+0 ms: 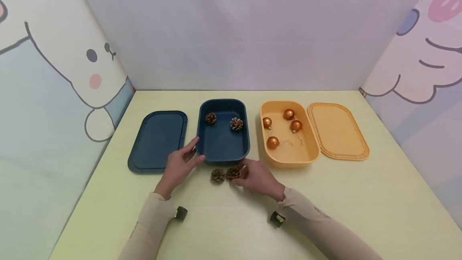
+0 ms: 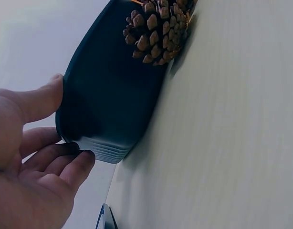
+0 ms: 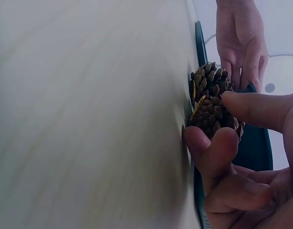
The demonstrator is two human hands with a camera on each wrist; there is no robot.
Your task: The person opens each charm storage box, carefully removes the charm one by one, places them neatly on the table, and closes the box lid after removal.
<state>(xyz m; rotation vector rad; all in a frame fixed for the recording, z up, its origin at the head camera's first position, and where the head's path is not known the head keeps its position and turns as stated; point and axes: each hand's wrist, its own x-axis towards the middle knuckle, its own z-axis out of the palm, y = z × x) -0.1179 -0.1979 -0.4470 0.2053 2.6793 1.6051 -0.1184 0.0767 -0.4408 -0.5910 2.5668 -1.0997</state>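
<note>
My left hand (image 1: 179, 168) holds the near left corner of a dark blue plastic box (image 1: 221, 147), thumb at the rim and fingers bent against the side wall. In front of that box, two brown pine cones sit side by side on the table. The fingers and thumb of my right hand (image 1: 258, 176) pinch the right pine cone (image 1: 232, 173), which has a gold cord in the right wrist view. Just left of it lies the other pine cone (image 1: 217, 176). Inside the blue box are a pine cone (image 1: 211, 118) at the left and another pine cone (image 1: 236, 124) at the right.
A yellow box (image 1: 288, 156) to the right contains several copper-coloured baubles (image 1: 272, 142) with strings. Its yellow lid (image 1: 337, 131) lies beside it. Left of the blue box lies a dark blue lid (image 1: 159, 141). A pale wall (image 1: 245, 51) rises behind the table.
</note>
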